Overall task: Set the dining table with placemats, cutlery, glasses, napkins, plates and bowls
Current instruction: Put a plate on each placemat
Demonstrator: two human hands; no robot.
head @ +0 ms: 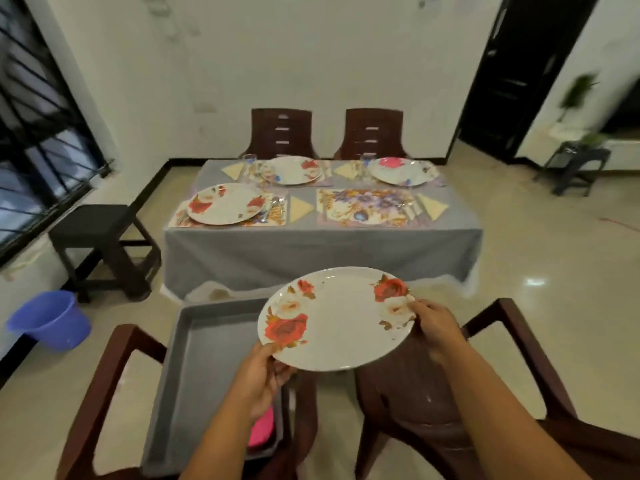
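Note:
I hold a white plate with red roses (337, 320) in both hands, level, above two brown chairs. My left hand (265, 370) grips its near-left rim and my right hand (433, 323) grips its right rim. Ahead stands the dining table (322, 249) under a grey cloth. Three placemats carry plates: near left (225, 203), far left (292, 169), far right (401, 170). The near-right floral placemat (367, 207) has no plate on it. Yellow napkins (299, 208) and glasses (248, 166) sit beside the mats. Cutlery (273, 206) lies by the near-left plate.
A grey tray (194, 368) rests on the left brown chair (100, 393), with something pink (261, 429) in it. The right brown chair (485, 393) is below the plate. A dark stool (100, 244) and a blue bucket (52, 320) stand at left. Two chairs (280, 133) stand behind the table.

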